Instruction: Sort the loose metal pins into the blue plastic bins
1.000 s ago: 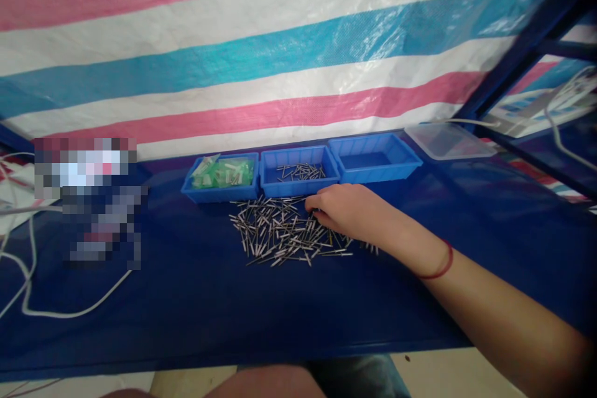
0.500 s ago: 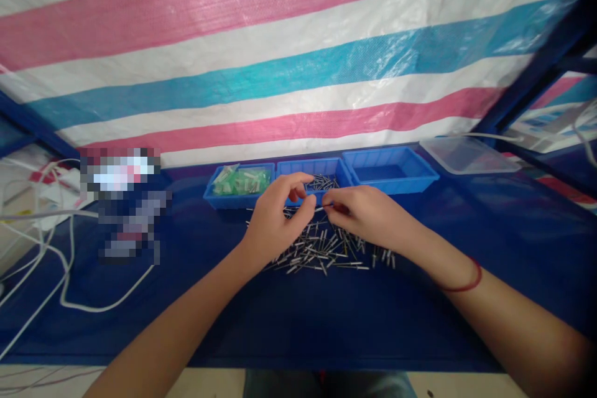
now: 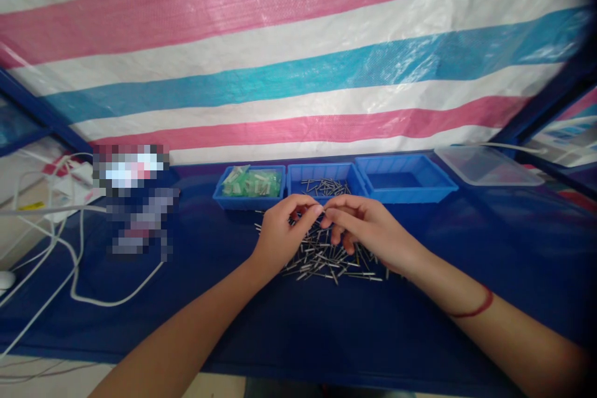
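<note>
A loose pile of thin metal pins (image 3: pixel 326 258) lies on the dark blue bench (image 3: pixel 326 329). Both my hands hover just above it, fingertips meeting. My left hand (image 3: pixel 280 236) pinches with thumb and forefinger at one end of a small pin. My right hand (image 3: pixel 368 230) pinches the same spot from the other side; the piece between them is too small to name surely. Behind the pile stand three blue trays: the left one (image 3: pixel 249 183) holds green and white plastic parts, the middle one (image 3: pixel 321 183) holds metal pins, the right one (image 3: pixel 405 177) looks bare.
A striped pink, white and blue tarp hangs as the back wall. A clear plastic lid (image 3: pixel 487 165) lies at the right rear. White cables (image 3: pixel 93 295) loop over the bench's left side beside a blurred-out object (image 3: pixel 135 199). A red cord circles my right wrist.
One second ago only my right hand was on the pile. My left hand came in from below and both now pinch together over the pins. The camera has tilted slightly.
</note>
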### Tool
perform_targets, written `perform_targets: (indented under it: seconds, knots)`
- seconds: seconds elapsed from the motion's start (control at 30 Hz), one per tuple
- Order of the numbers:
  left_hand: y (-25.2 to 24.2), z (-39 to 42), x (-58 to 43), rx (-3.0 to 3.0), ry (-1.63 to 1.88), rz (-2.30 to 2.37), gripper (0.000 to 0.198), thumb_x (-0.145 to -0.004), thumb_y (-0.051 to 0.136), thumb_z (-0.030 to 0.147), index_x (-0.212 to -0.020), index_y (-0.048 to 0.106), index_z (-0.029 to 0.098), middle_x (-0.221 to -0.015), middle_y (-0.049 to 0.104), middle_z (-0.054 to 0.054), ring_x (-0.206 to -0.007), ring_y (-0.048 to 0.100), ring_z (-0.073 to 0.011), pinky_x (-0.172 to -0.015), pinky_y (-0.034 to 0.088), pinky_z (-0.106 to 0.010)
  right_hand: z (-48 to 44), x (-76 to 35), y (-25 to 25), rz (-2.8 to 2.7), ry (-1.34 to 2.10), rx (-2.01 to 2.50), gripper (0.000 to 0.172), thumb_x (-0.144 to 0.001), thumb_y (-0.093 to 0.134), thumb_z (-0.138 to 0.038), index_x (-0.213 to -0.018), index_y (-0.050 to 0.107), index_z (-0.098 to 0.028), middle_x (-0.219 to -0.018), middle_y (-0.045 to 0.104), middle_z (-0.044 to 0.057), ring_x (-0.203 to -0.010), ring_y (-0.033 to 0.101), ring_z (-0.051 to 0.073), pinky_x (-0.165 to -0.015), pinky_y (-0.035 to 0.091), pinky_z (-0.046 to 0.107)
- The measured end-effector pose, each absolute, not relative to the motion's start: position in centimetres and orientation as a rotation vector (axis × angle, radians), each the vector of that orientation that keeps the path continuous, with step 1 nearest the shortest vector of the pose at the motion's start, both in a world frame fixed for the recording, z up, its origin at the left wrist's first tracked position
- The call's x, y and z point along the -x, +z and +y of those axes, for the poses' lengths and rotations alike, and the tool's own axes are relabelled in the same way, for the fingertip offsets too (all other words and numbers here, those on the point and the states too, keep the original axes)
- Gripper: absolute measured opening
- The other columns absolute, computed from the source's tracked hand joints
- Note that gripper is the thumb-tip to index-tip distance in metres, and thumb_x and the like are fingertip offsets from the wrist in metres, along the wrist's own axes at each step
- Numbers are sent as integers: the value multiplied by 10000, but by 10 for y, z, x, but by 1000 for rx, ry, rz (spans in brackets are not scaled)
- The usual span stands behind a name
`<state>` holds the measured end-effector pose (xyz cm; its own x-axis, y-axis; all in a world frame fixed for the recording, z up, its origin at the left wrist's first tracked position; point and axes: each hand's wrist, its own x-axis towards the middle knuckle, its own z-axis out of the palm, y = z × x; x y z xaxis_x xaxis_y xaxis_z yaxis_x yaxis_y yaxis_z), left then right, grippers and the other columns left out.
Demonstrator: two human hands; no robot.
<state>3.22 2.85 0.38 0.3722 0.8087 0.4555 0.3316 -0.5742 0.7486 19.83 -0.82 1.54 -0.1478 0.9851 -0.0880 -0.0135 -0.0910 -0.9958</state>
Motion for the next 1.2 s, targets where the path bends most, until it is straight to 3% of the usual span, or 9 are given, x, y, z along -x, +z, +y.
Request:
perform_targets:
  seconds: [0.1, 0.27, 0.53, 0.7, 0.8, 1.03, 1.2]
  knots:
    - [5, 28, -32, -2104, 1140, 968, 122, -886, 561, 275, -867, 637, 182, -827, 680, -9, -726, 606, -125, -700, 470, -237, -10, -197, 16, -1265, 1450, 1215, 229, -832, 568, -376, -897, 586, -157, -823, 647, 46, -491, 545, 69, -335, 394, 156]
    - [5, 29, -31, -2141, 1103, 992, 121, -899, 539, 259, -904, 632, 182, -863, 678, -15, -745, 599, -129, -720, 464, -239, -10, -199, 16, -1301, 1311, 1200, 259, -817, 597, -434, -864, 576, -181, -623, 572, -33, -389, 440, 61, -320, 340, 183]
    - [0, 28, -32, -2252, 942, 993, 243, -958, 405, 301, -867, 593, 176, -811, 632, -35, -775, 582, -164, -744, 464, -285, -9, -203, 15, -1844, 463, 1287, 301, -918, 469, -372, -705, 576, -189, -609, 549, -13, -543, 484, 111, -510, 374, 245]
    - [4, 33, -27, -2214, 1043, 1086, 220, -949, 436, 284, -1090, 573, 186, -941, 647, -49, -781, 591, -159, -772, 475, -293, 12, -214, 14, -1869, -58, 1350, 248, -931, 460, -347, -903, 637, -176, -801, 662, 56, -729, 570, 185, -702, 429, 312]
    - [6, 34, -25, -2246, 1012, 1085, 198, -937, 453, 260, -1047, 599, 185, -920, 658, -43, -749, 586, -153, -748, 475, -287, 25, -222, 10, -1964, -273, 1496, 292, -916, 480, -388, -952, 658, -159, -849, 671, 92, -818, 561, 247, -759, 414, 375]
    - [8, 33, -23, -2410, 874, 1041, 168, -912, 475, 214, -983, 624, 184, -878, 670, -33, -734, 592, -151, -718, 451, -270, 10, -223, 15, -1940, -244, 1388, 228, -911, 465, -292, -866, 657, -176, -793, 657, 73, -781, 556, 219, -747, 417, 353]
    - [13, 41, -14, -2503, 845, 1199, 174, -902, 469, 213, -986, 620, 196, -889, 681, -20, -718, 597, -156, -695, 433, -271, -4, -223, 21, -1982, 0, 1385, 211, -892, 480, -257, -761, 626, -178, -693, 624, 34, -625, 547, 155, -621, 413, 294]
